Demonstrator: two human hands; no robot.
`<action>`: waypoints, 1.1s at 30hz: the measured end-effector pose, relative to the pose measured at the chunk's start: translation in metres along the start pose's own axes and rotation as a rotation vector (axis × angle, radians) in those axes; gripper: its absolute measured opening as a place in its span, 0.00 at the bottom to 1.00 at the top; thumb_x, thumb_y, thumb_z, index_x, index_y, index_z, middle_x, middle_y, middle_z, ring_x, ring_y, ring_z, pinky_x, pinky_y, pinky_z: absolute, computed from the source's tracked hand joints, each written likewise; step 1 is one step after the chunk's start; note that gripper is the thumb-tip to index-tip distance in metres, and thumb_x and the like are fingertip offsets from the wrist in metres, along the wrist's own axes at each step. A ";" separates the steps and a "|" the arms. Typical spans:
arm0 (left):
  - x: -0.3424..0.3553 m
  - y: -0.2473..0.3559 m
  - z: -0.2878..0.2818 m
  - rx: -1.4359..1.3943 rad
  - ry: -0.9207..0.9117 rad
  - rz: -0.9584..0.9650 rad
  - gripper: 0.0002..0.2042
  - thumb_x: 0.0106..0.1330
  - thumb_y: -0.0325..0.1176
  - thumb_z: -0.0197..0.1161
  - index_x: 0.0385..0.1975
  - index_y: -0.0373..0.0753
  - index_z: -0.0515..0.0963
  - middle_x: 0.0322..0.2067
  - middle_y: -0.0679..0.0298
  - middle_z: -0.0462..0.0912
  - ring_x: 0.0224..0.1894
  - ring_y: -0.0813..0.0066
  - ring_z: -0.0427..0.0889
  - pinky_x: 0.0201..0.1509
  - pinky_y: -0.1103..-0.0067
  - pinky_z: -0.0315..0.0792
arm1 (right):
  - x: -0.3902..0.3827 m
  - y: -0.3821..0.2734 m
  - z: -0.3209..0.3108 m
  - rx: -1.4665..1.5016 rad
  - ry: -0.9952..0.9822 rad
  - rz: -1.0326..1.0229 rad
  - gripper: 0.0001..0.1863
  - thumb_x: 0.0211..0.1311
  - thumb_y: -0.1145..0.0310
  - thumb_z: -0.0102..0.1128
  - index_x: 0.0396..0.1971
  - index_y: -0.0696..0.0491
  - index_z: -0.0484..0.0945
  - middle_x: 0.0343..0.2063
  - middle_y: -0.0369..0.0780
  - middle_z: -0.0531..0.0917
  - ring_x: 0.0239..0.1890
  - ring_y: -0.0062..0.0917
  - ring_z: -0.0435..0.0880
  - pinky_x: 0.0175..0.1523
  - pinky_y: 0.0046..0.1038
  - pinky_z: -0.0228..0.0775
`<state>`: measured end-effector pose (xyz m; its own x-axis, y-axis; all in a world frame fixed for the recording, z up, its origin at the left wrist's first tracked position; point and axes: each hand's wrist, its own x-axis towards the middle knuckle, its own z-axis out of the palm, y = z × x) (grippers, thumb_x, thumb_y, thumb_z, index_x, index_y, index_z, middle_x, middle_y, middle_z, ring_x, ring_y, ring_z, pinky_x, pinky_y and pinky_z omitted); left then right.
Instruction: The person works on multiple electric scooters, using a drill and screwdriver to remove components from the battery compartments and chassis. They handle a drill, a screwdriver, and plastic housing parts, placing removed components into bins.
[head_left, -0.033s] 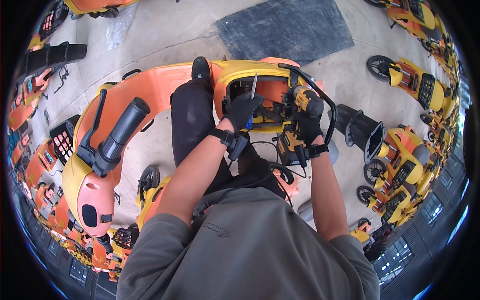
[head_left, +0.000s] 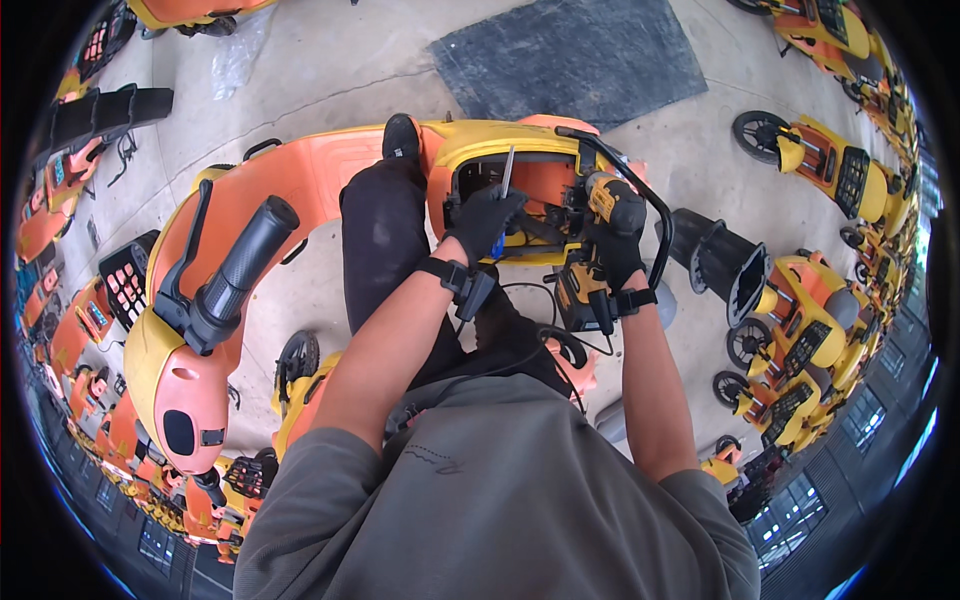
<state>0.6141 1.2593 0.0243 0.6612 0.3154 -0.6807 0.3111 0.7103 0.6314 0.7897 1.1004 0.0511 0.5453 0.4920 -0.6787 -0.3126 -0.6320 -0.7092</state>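
Note:
I stand astride an orange-and-yellow scooter whose compartment below the seat area lies open. My left hand, in a black glove, is closed round a slim tool. Its silver shaft points up and a blue part shows below my fingers; its exact kind is unclear. That hand is over the left side of the compartment. At the compartment's right side, my gloved right hand grips a yellow-and-black cordless drill. The drill's tip is hidden among dark parts.
A black rail curves round the scooter's right end. Farther right is a black ribbed seat-like part. The handlebar grip rises at left. A dark mat lies ahead. More scooters stand on both sides. A cable hangs by my legs.

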 end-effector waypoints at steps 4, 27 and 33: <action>0.003 0.000 0.002 -0.037 0.001 0.025 0.12 0.61 0.40 0.57 0.36 0.38 0.75 0.26 0.69 0.74 0.24 0.83 0.73 0.28 0.86 0.70 | 0.002 0.005 -0.002 -0.312 0.082 -0.076 0.07 0.47 0.74 0.58 0.30 0.56 0.75 0.21 0.37 0.77 0.18 0.20 0.76 0.20 0.22 0.67; 0.007 0.007 0.003 -0.139 -0.041 0.023 0.12 0.62 0.39 0.56 0.37 0.36 0.75 0.26 0.66 0.76 0.26 0.82 0.75 0.30 0.85 0.71 | -0.005 -0.004 0.009 -0.070 0.052 0.040 0.07 0.49 0.73 0.57 0.30 0.54 0.76 0.17 0.34 0.74 0.14 0.17 0.72 0.16 0.19 0.61; 0.008 0.006 0.001 -0.157 -0.029 0.010 0.13 0.62 0.39 0.56 0.38 0.36 0.75 0.26 0.66 0.76 0.26 0.82 0.75 0.30 0.85 0.71 | -0.011 -0.010 0.014 0.079 0.028 0.031 0.08 0.51 0.74 0.57 0.34 0.55 0.74 0.20 0.35 0.75 0.14 0.18 0.72 0.17 0.18 0.62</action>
<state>0.6220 1.2654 0.0231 0.6841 0.3061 -0.6620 0.1954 0.7976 0.5707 0.7757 1.1089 0.0631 0.5557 0.4551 -0.6957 -0.3894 -0.5969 -0.7015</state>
